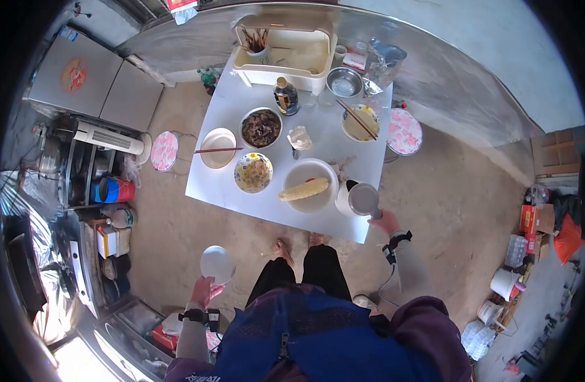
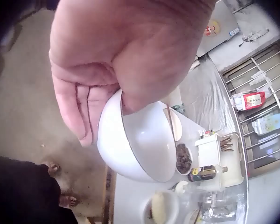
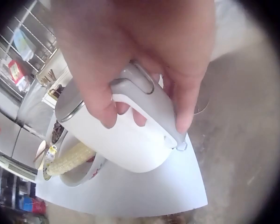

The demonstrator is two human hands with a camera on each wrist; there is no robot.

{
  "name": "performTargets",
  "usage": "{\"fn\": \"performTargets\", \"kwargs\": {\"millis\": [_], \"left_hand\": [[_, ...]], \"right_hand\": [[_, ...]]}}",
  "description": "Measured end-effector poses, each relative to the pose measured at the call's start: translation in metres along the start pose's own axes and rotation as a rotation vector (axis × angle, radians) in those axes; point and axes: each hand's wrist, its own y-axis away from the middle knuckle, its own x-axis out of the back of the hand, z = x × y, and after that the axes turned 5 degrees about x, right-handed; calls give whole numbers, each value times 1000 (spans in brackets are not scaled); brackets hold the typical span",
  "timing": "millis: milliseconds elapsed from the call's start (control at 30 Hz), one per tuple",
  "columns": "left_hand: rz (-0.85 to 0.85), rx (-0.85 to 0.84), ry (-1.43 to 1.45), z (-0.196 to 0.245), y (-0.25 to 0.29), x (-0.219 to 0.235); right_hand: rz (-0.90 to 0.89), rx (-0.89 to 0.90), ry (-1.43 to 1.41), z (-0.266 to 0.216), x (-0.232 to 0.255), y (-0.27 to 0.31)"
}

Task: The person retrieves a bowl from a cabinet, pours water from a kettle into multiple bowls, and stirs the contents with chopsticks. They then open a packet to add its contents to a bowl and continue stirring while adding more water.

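My left hand (image 1: 206, 291) pinches the rim of a small white bowl (image 1: 217, 264), held off the table to the left of my legs. In the left wrist view the bowl (image 2: 144, 144) is tilted on its side, its white inside showing. My right hand (image 1: 386, 221) has its fingers round the grey handle (image 3: 154, 100) of a white kettle (image 3: 121, 140) with a grey lid (image 1: 364, 201). The kettle is at the table's front right corner, lid shut. Just left of it, a corn cob (image 1: 303, 189) lies across a large white bowl (image 1: 330, 202).
On the white table (image 1: 232, 207) stand a bowl of dark food (image 1: 260, 128), a flowered bowl (image 1: 254, 172), a bowl with chopsticks (image 1: 218, 141), a dark sauce bottle (image 1: 285, 97) and a metal bowl (image 1: 344, 83). Flowered stools (image 1: 404, 131) stand beside it. Shelves line the left side.
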Motion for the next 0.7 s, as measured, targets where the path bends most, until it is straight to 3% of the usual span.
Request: {"fn": "performTargets", "kwargs": {"millis": [200,333,400,500,700], "left_hand": [[-92,-26,68,42,6,-47],[-181,-67,91,52,-27,-59],[-217,-114,79,69,-45,-77],[-264,-173,23,88,-66,-103],[-390,-252,-10,128,-86,-163]], "right_hand": [[78,-4,-55,-22,-3,6],[98,20,-175,-46,5,23],[65,-79,-130,-88,26,47],[119,-31,-199,-122,40,69],[73,81,-59,-200,61,104]]}}
